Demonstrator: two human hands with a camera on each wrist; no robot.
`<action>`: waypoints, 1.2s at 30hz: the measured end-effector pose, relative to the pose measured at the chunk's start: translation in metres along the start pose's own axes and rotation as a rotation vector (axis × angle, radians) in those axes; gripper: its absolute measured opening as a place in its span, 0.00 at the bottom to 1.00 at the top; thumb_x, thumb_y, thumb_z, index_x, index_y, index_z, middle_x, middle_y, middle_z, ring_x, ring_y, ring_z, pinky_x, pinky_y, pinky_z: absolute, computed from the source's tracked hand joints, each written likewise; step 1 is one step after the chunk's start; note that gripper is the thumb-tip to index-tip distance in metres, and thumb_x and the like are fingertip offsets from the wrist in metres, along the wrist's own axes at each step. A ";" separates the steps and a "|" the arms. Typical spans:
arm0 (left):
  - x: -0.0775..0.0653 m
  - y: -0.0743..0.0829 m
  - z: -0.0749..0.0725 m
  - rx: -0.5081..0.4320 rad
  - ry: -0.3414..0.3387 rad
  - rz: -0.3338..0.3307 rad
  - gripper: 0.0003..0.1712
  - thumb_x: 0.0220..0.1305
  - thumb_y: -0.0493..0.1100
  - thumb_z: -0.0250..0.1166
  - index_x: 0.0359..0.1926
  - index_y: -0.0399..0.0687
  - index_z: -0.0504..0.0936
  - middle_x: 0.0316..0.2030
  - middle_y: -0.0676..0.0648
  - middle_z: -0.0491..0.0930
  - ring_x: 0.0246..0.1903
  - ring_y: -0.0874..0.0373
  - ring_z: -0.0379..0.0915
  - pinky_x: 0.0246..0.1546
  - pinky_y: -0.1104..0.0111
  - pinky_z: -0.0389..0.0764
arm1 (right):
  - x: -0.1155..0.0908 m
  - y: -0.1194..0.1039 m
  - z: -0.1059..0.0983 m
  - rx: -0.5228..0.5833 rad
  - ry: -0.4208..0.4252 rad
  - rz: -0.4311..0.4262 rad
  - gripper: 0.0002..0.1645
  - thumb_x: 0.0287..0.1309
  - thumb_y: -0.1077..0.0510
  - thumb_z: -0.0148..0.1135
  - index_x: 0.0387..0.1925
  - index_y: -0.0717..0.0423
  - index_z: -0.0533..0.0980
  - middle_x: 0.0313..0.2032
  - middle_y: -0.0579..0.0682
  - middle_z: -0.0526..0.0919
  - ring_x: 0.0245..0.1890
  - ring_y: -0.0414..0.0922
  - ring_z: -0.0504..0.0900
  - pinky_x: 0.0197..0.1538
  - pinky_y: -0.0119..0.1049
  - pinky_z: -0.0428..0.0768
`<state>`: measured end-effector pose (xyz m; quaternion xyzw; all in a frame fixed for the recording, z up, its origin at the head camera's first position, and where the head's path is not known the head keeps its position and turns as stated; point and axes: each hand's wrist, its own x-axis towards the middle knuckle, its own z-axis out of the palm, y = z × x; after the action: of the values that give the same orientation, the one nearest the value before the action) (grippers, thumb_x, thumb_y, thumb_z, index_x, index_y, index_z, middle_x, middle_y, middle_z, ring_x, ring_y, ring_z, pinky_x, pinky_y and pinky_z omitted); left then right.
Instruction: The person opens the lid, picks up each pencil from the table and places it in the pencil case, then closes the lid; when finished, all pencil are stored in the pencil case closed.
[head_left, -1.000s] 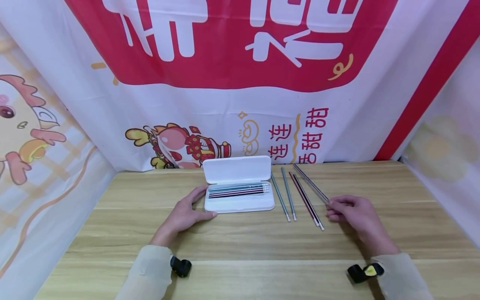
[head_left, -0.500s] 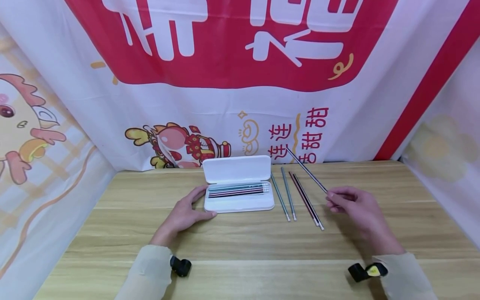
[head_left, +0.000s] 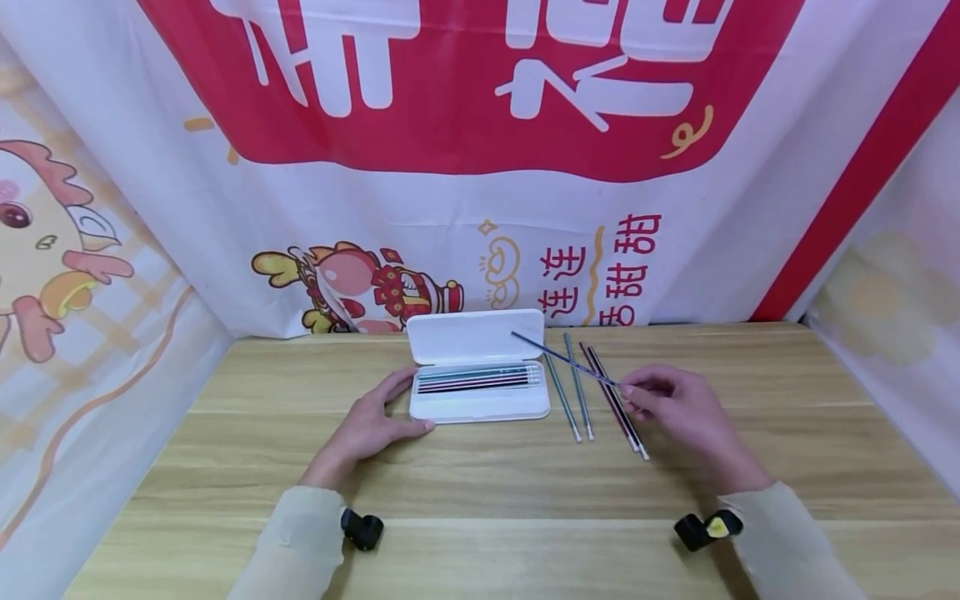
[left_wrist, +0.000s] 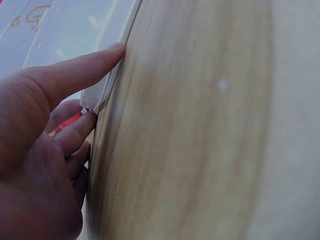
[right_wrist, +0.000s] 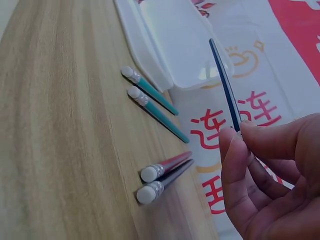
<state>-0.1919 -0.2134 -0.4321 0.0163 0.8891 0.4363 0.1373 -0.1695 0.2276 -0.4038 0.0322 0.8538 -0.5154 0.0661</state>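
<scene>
A white pencil case [head_left: 480,410] lies by the back edge of the wooden surface [head_left: 495,483], a little left of that edge's middle, its lid [head_left: 476,335] raised on the side facing the edge. Inside rests a row of pencils [head_left: 472,383] laid lengthwise, white ends to the right.

The left hand [head_left: 369,429] touches the case's left end, thumb along the near corner and fingers spread towards the far side; its grip is wide and loose. The right hand [head_left: 684,417] has its grip closed to a pinch, thumb against fingers, on one dark pencil [right_wrist: 225,84]. Held up from the surface, this pencil slants towards the back edge and leftward; in the head view it crosses above the loose pencils and its tip shows against the right part of the lid. Its other end is lost among the fingers.

Between case and right hand, two teal pencils [right_wrist: 158,115] lie just beside the case, then a dark red pencil [right_wrist: 176,160] and a black pencil [right_wrist: 175,173] close together. All four point at the back edge, white ends towards the person.

Behind the back edge hangs a white cloth [head_left: 352,200] with red printing.
</scene>
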 end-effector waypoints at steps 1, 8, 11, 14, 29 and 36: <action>0.000 0.000 0.000 -0.003 -0.001 0.000 0.53 0.63 0.58 0.80 0.83 0.65 0.62 0.84 0.47 0.60 0.86 0.37 0.44 0.82 0.31 0.47 | 0.002 -0.002 0.002 -0.019 0.000 -0.014 0.16 0.77 0.54 0.65 0.56 0.60 0.84 0.45 0.59 0.89 0.40 0.46 0.86 0.43 0.36 0.90; -0.001 0.000 0.000 -0.007 -0.003 0.004 0.52 0.63 0.59 0.79 0.83 0.67 0.63 0.84 0.48 0.60 0.86 0.37 0.45 0.82 0.31 0.47 | 0.012 -0.010 0.010 -0.172 0.006 -0.017 0.11 0.78 0.56 0.63 0.52 0.56 0.85 0.44 0.55 0.89 0.41 0.49 0.84 0.41 0.37 0.87; -0.001 0.001 0.000 -0.007 0.001 0.008 0.52 0.63 0.58 0.79 0.82 0.67 0.63 0.84 0.48 0.61 0.86 0.37 0.45 0.82 0.31 0.47 | 0.016 -0.011 0.011 -0.238 0.021 -0.043 0.10 0.77 0.56 0.63 0.50 0.55 0.86 0.43 0.55 0.89 0.41 0.49 0.83 0.41 0.37 0.85; -0.001 0.001 0.000 -0.009 0.002 0.011 0.51 0.63 0.58 0.79 0.82 0.66 0.64 0.84 0.47 0.62 0.86 0.38 0.46 0.82 0.31 0.47 | 0.020 -0.011 0.012 -0.297 0.038 -0.091 0.09 0.76 0.57 0.64 0.49 0.55 0.87 0.43 0.54 0.89 0.42 0.49 0.83 0.42 0.36 0.83; 0.000 0.000 -0.001 -0.006 0.009 0.017 0.51 0.63 0.56 0.80 0.82 0.66 0.64 0.84 0.48 0.62 0.86 0.39 0.46 0.83 0.33 0.48 | 0.047 -0.037 0.029 -0.342 -0.038 -0.139 0.08 0.71 0.57 0.69 0.47 0.53 0.88 0.46 0.54 0.90 0.46 0.50 0.84 0.49 0.44 0.85; -0.001 0.000 -0.002 -0.013 0.011 0.008 0.51 0.64 0.56 0.80 0.82 0.66 0.64 0.84 0.49 0.61 0.86 0.39 0.45 0.83 0.33 0.48 | 0.062 -0.041 0.046 -0.299 -0.043 -0.086 0.07 0.69 0.55 0.72 0.45 0.51 0.89 0.46 0.54 0.90 0.44 0.50 0.82 0.44 0.37 0.81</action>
<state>-0.1915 -0.2149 -0.4311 0.0167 0.8870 0.4426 0.1309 -0.2323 0.1664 -0.3979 -0.0259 0.9199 -0.3856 0.0662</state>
